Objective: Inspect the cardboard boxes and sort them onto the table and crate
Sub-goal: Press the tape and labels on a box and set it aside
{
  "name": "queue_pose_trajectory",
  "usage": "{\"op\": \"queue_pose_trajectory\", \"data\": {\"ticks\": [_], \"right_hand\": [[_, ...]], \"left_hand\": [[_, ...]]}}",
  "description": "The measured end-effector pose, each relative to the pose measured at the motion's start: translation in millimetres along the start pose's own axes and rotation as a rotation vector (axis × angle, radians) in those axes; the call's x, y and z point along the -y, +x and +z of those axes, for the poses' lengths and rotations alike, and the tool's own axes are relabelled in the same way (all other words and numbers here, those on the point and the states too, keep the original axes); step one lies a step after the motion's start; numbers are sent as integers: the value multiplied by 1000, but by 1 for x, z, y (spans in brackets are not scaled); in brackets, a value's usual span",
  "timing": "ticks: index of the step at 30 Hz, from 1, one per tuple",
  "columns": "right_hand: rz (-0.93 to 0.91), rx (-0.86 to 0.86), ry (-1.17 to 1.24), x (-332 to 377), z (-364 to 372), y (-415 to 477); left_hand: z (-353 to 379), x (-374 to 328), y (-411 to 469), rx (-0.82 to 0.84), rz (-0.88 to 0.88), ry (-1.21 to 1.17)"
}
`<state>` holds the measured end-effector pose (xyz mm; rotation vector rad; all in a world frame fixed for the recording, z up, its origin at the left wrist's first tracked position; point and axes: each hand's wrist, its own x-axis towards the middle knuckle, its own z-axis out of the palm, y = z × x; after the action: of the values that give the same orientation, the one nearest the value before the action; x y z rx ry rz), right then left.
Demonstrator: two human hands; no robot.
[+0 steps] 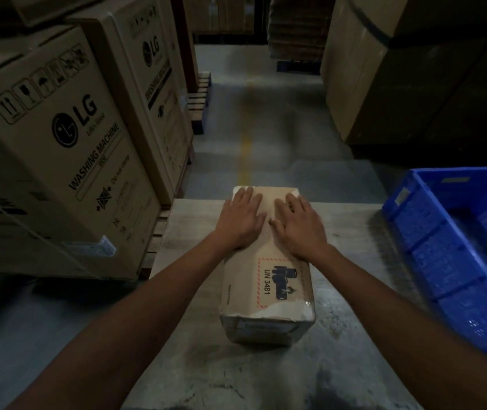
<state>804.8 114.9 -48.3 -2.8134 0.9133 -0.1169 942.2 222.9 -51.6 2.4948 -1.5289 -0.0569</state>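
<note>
The dusty grey table (351, 255) before me bears one long cardboard box (245, 300); a blue crate (443, 250) sits at its right edge.

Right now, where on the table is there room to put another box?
The widest bare patch of table lies between the cardboard box and the blue crate. A narrower strip runs along the table's left edge. More bare top lies at the near end. The middle is crowded: left hand and right hand lie flat on the box.
</note>
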Motion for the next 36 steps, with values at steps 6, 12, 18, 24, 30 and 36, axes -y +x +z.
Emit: {"op": "queue_pose_trajectory", "data": {"ticks": [6,12,18,24,30,36], "right_hand": [[57,-47,146,-2,10,-1],[613,120,1069,-12,20,-14],[535,89,1305,1,-6,-49],[416,-146,1496,2,-54,-66],[379,-222,1593,9,-47,-87],[384,-148,1489,3,-26,-114]], "left_hand": [[7,5,2,-121,-17,-130],[6,13,-15,81,-763,-1201],[-23,-8,-50,181,-613,-1635],[-63,-10,-57,-76,-579,-1761],[-71,-28,-83,-87,-407,-1702],[-41,-25,-117,-117,-404,-1581]]}}
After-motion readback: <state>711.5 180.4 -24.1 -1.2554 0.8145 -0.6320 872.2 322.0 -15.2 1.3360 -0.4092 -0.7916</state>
